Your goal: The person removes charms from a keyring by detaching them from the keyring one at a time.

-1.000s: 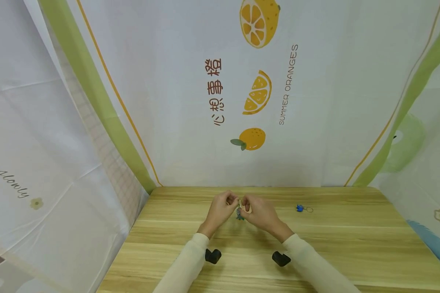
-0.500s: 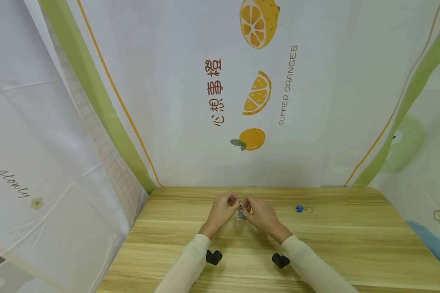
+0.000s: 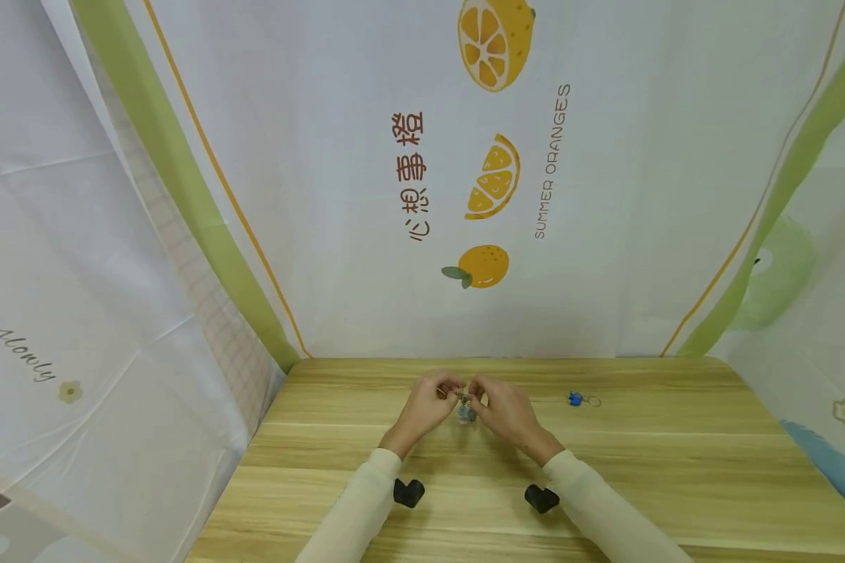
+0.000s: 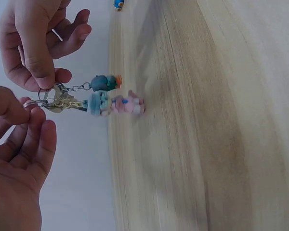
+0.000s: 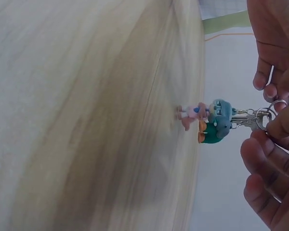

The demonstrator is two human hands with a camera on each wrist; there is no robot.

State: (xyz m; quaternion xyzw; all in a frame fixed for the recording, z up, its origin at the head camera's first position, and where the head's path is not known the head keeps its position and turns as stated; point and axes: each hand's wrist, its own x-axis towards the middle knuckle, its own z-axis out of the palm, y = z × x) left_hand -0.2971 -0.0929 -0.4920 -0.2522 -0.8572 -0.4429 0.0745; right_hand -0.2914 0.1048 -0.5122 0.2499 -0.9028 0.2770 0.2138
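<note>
Close together over the table, my left hand (image 3: 424, 408) and right hand (image 3: 508, 413) both pinch the metal key rings (image 4: 47, 96) between thumb and fingertips. From the rings hang a silver key (image 5: 250, 120) and two small figurine charms on short chains. One charm is a pink figurine (image 4: 127, 104) with a pale blue-green head. The other, a dark green figurine (image 5: 212, 133) with orange feet, hangs beside it. In the head view the charms (image 3: 467, 413) show below the fingertips. The fingertips partly cover the rings.
To the right on the wooden table (image 3: 648, 469) lies a blue keychain charm (image 3: 575, 399) with its metal ring (image 3: 595, 401). A black wrist device (image 3: 410, 493) shows by the left sleeve, another (image 3: 541, 498) by the right. A white printed curtain (image 3: 366, 313) stands behind the table.
Both hands stay in nearly the same spot. The charms between them have swung and turned, shifting slightly right, and the rings have tilted from upright to flatter between the fingertips.
</note>
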